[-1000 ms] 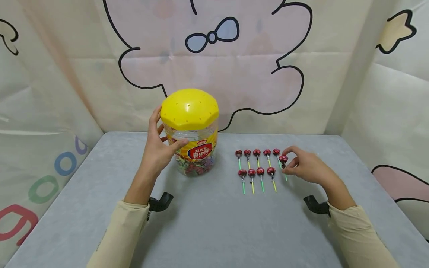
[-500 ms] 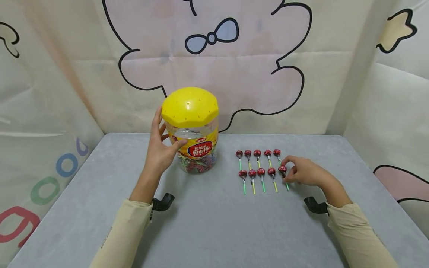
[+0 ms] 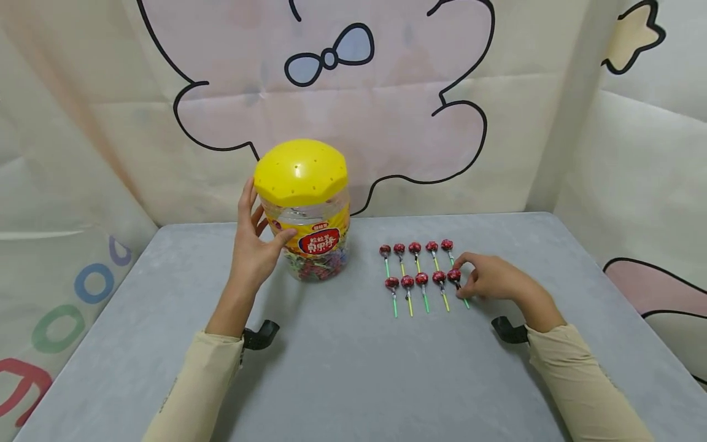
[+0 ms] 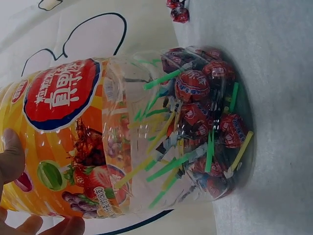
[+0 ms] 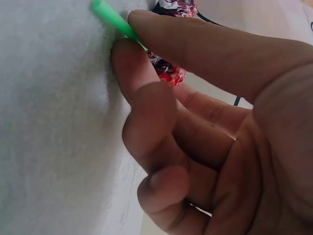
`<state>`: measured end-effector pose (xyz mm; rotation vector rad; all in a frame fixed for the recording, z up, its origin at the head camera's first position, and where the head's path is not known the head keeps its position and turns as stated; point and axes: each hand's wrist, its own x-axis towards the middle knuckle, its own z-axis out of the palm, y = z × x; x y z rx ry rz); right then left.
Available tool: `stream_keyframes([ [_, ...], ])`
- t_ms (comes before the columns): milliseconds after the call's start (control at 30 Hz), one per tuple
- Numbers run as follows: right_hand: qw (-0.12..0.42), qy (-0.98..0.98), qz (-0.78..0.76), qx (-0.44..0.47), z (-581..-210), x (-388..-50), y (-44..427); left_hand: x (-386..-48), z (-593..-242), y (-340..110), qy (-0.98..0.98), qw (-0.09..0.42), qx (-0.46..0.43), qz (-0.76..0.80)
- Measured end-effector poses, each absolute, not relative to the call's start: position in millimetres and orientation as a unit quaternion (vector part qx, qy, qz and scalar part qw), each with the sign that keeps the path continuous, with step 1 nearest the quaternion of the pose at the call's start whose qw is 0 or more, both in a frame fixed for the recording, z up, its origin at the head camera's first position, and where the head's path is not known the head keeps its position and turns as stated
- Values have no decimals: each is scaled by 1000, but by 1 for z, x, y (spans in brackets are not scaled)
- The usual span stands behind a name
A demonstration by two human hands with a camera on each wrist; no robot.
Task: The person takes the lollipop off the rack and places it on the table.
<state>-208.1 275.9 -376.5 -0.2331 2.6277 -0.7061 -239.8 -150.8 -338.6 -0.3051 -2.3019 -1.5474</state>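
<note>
My left hand (image 3: 253, 258) grips a clear plastic jar (image 3: 319, 240) by its left side, thumb across the yellow-and-red label. A yellow lid (image 3: 301, 173) covers the upright jar. Through its wall in the left wrist view, red-wrapped lollipops (image 4: 191, 86) with green and yellow sticks show near the bottom. On the right, my right hand (image 3: 497, 281) pinches a red-wrapped lollipop (image 3: 454, 275) at the right end of the nearer row. Its green stick (image 5: 113, 18) lies between thumb and finger, close to the tabletop in the right wrist view.
Two rows of lollipops (image 3: 415, 247) lie on the grey table (image 3: 353, 368), heads toward the back. A printed cloth backdrop (image 3: 397, 135) stands behind the table's far edge. Black wrist mounts (image 3: 261, 335) sit at both sleeves.
My right hand has brought the lollipop down and toward me, from beside the back row into the nearer row's right end. My left hand stays on the jar; the head view has shifted slightly.
</note>
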Motion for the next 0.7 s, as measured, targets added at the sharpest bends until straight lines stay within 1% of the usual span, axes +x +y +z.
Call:
stream_keyframes([
  [233, 209, 948, -232, -58, -379, -208, 266, -241, -333, -157, -820, 178, -127, -529],
  [367, 217, 950, -224, -30, -382, -208, 258, -246, -323, -163, -836, 161, -139, -505],
  [567, 207, 955, -214, -23, -382, -206, 253, -245, -305, -175, -887, 100, -145, -428],
  [700, 195, 957, -210, -41, -376, -199, 256, -236, -303, -195, -920, 55, -120, -369],
])
